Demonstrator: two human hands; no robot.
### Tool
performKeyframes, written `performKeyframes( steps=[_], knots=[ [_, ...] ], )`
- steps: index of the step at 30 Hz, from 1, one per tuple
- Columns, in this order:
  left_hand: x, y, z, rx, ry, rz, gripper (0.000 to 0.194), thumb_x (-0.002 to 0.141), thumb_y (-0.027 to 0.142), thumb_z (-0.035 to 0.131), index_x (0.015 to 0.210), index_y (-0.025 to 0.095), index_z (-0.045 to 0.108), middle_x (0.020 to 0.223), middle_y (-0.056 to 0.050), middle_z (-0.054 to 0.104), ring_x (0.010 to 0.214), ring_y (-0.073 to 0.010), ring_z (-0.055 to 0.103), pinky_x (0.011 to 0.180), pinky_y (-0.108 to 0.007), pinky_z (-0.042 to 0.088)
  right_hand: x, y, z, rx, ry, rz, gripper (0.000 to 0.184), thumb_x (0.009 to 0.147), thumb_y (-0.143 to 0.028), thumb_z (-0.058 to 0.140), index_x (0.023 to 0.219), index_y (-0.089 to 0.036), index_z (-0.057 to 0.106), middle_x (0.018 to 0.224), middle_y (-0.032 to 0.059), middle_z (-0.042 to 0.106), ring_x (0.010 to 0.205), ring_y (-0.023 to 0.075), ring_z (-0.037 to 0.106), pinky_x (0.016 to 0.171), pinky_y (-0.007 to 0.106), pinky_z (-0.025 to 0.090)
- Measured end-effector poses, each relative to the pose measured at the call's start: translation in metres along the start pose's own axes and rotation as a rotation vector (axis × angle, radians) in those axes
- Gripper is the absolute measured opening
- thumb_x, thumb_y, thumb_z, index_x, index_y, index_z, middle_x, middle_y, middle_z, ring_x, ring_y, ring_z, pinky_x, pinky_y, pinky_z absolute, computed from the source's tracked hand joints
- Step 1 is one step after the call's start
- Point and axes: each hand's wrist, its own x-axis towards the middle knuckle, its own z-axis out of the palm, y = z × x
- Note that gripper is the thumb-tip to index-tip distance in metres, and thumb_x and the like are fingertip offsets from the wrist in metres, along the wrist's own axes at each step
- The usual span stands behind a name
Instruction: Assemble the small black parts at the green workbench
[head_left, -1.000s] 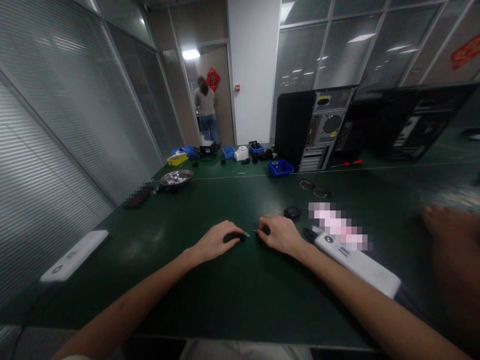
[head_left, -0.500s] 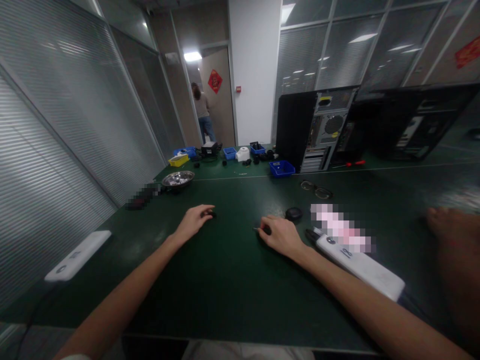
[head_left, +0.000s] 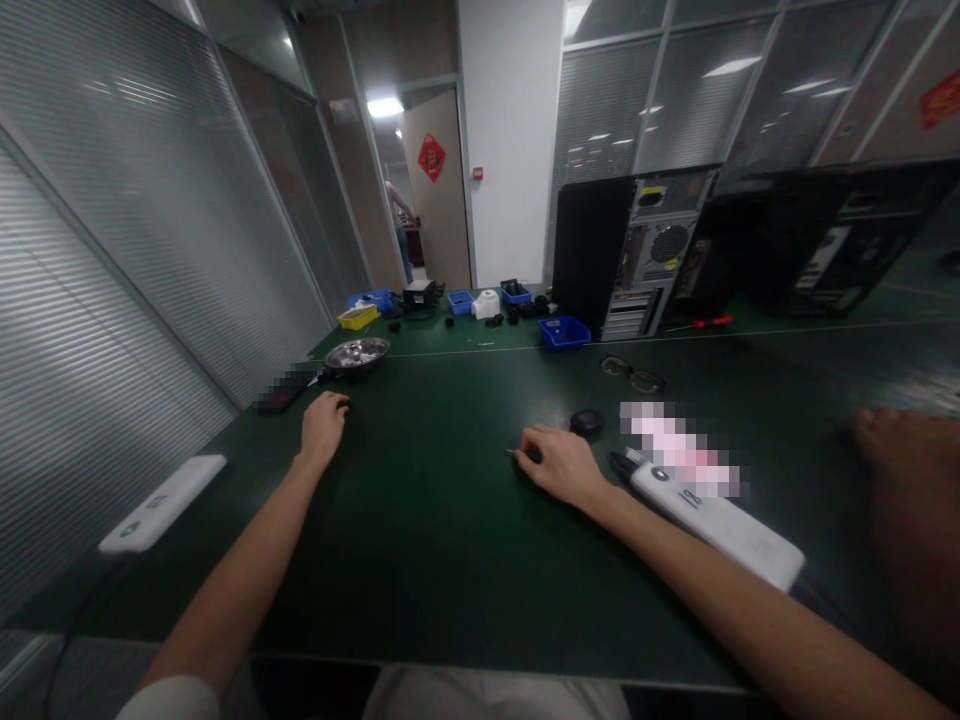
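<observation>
One slender, greyish piece point(head_left: 511, 452) pokes from the pinched fingertips of the right hand point(head_left: 559, 464), low over the dark green bench point(head_left: 420, 560). Its visible end points left, the long axis running roughly crosswise; the rest is hidden in the grasp. Just beyond that hand sits a rounded black object point(head_left: 587, 421), with a long white device point(head_left: 720, 525) near the wrist. The left hand point(head_left: 323, 424) has curled fingers, near the shiny round metal bowl point(head_left: 357, 354); whether it grips anything, I cannot tell.
</observation>
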Motion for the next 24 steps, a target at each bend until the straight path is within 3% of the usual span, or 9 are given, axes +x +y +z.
performKeyframes(
  steps=[5, 13, 20, 24],
  knots=[
    [0.003, -0.009, 0.002, -0.048, 0.010, -0.048, 0.027, 0.092, 0.022, 0.052, 0.110, 0.017, 0.071, 0.118, -0.011, 0.066, 0.109, -0.0265, 0.062, 0.102, -0.037, 0.045, 0.000, 0.002, 0.003, -0.001, 0.011, -0.005, 0.021, 0.097, -0.041, 0.056, 0.091, -0.023, 0.065, 0.095, 0.0023, 0.067, 0.078, 0.0155, 0.061, 0.064, 0.026, 0.037],
    [0.013, -0.024, 0.005, -0.070, -0.077, -0.136, 0.025, 0.088, 0.024, 0.062, 0.108, 0.017, 0.075, 0.107, -0.009, 0.073, 0.094, -0.0234, 0.067, 0.091, -0.034, 0.050, 0.001, 0.003, 0.005, -0.012, 0.006, 0.004, 0.022, 0.096, -0.042, 0.055, 0.091, -0.023, 0.065, 0.095, 0.0027, 0.068, 0.078, 0.0155, 0.061, 0.064, 0.026, 0.036],
    [0.005, -0.018, 0.002, 0.005, -0.045, -0.121, 0.028, 0.091, 0.022, 0.057, 0.113, 0.020, 0.075, 0.116, -0.010, 0.073, 0.109, -0.0269, 0.066, 0.100, -0.035, 0.047, 0.002, 0.004, 0.006, -0.030, 0.034, 0.009, 0.021, 0.095, -0.041, 0.055, 0.089, -0.024, 0.064, 0.093, 0.0008, 0.068, 0.077, 0.0153, 0.061, 0.062, 0.026, 0.035],
    [0.002, -0.013, 0.000, 0.061, -0.047, -0.118, 0.029, 0.093, 0.025, 0.056, 0.116, 0.021, 0.074, 0.117, -0.011, 0.073, 0.107, -0.0289, 0.066, 0.095, -0.036, 0.050, 0.002, 0.004, 0.005, -0.029, 0.012, 0.013, 0.023, 0.096, -0.044, 0.055, 0.089, -0.024, 0.064, 0.092, 0.0011, 0.068, 0.076, 0.0151, 0.061, 0.062, 0.025, 0.035]
  ],
)
